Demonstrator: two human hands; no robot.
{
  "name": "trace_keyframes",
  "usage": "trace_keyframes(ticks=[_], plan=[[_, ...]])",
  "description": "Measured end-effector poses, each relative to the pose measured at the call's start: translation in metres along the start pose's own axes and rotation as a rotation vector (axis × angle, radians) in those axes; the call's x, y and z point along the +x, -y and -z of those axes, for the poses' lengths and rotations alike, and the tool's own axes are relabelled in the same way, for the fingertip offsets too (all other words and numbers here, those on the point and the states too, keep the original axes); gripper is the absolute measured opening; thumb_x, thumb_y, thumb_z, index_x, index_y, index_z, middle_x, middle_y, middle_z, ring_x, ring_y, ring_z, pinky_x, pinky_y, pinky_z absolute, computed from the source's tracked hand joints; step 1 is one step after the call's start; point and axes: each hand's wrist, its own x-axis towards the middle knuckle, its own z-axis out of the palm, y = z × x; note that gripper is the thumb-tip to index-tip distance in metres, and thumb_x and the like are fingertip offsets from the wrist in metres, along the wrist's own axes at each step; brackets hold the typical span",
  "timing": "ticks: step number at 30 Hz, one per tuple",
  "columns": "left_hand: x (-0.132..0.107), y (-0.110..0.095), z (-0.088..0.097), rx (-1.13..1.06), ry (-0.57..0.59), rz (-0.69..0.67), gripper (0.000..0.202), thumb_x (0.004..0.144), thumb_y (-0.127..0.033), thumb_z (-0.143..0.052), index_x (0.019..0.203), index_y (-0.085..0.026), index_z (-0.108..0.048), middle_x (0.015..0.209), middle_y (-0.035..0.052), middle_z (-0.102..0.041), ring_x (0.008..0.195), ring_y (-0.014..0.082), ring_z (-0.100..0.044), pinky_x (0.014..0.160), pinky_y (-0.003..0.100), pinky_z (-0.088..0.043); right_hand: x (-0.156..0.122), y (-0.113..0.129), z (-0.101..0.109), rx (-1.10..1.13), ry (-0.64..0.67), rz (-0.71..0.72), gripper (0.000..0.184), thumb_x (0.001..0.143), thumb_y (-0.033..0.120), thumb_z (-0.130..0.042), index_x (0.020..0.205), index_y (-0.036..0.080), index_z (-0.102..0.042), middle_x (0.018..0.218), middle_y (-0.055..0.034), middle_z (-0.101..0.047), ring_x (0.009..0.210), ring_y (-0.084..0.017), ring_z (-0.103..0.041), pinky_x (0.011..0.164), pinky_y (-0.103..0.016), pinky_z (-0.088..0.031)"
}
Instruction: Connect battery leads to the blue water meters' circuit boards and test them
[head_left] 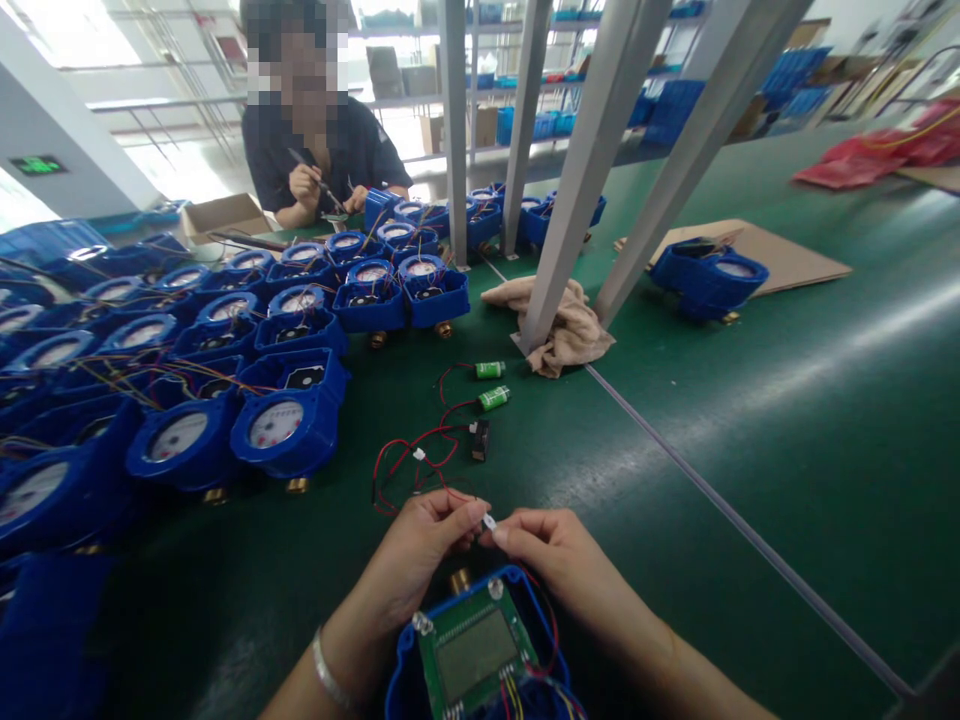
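Over the front of the table my left hand and my right hand meet, fingers pinched around a small white wire connector. Thin red and black wires run from my left fingers toward a small black box. Just below both hands is a blue water meter housing with a green circuit board and grey display. A red wire loops up from this board beneath my right hand. Whether the connector is one piece or two joined halves I cannot tell.
Two green batteries with leads lie beyond my hands. Rows of blue water meters fill the left side. Grey metal posts stand by a beige cloth. Another meter rests on cardboard. A person works opposite.
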Motion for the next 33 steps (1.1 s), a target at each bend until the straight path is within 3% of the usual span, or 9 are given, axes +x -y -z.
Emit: trace_keyframes(ticks=[5, 14, 22, 26, 30, 33], plan=[[-0.001, -0.001, 0.003, 0.0, -0.007, -0.01, 0.033, 0.069, -0.042, -0.084, 0.077, -0.013, -0.07, 0.067, -0.0001, -0.066, 0.062, 0.0087, -0.05, 0.063, 0.022, -0.038, -0.001, -0.002, 0.001, 0.061, 0.048, -0.066, 0.045, 0.068, 0.055, -0.077, 0.081, 0.011, -0.075, 0.065, -0.0007, -0.061, 0.058, -0.01, -0.046, 0.055, -0.024, -0.031], [-0.001, -0.001, 0.003, 0.054, 0.048, -0.01, 0.026, 0.069, -0.037, -0.084, 0.071, -0.014, -0.072, 0.062, -0.0005, -0.064, 0.06, 0.0097, -0.048, 0.061, 0.023, -0.035, -0.002, -0.001, 0.001, -0.001, -0.032, -0.073, 0.034, 0.066, 0.045, -0.075, 0.069, 0.012, -0.072, 0.054, 0.0027, -0.051, 0.05, -0.009, -0.04, 0.05, -0.023, -0.026], [-0.002, 0.0, 0.001, 0.067, 0.065, -0.016, 0.027, 0.069, -0.038, -0.084, 0.07, -0.014, -0.072, 0.065, 0.0006, -0.067, 0.061, 0.0101, -0.052, 0.061, 0.023, -0.037, -0.001, 0.001, -0.002, 0.044, -0.039, -0.053, 0.036, 0.061, 0.046, -0.081, 0.058, 0.013, -0.066, 0.049, 0.0052, -0.046, 0.048, -0.007, -0.034, 0.049, -0.024, -0.023], [0.0, 0.002, 0.001, 0.071, 0.038, -0.033, 0.028, 0.069, -0.04, -0.084, 0.073, -0.015, -0.073, 0.064, -0.0008, -0.066, 0.059, 0.0084, -0.051, 0.06, 0.021, -0.037, -0.001, 0.002, -0.001, 0.043, -0.008, -0.062, 0.037, 0.064, 0.047, -0.08, 0.064, 0.012, -0.068, 0.055, 0.004, -0.051, 0.052, -0.008, -0.038, 0.052, -0.024, -0.026], [-0.006, -0.004, 0.003, 0.095, 0.006, -0.02, 0.035, 0.073, -0.046, -0.08, 0.087, -0.015, -0.075, 0.071, 0.0015, -0.07, 0.061, 0.0085, -0.052, 0.059, 0.02, -0.039, -0.005, 0.004, 0.005, 0.024, 0.1, -0.039, 0.044, 0.069, 0.054, -0.077, 0.079, 0.012, -0.074, 0.065, 0.0015, -0.059, 0.059, -0.01, -0.044, 0.057, -0.024, -0.03], [-0.025, -0.013, 0.008, 0.093, 0.035, 0.039, 0.048, 0.076, -0.056, -0.075, 0.108, -0.02, -0.074, 0.094, 0.0056, -0.075, 0.079, 0.0133, -0.061, 0.067, 0.022, -0.046, -0.013, 0.008, 0.011, 0.008, 0.181, 0.026, 0.045, 0.075, 0.057, -0.073, 0.08, 0.013, -0.073, 0.069, 0.0014, -0.06, 0.065, -0.011, -0.047, 0.064, -0.025, -0.035]])
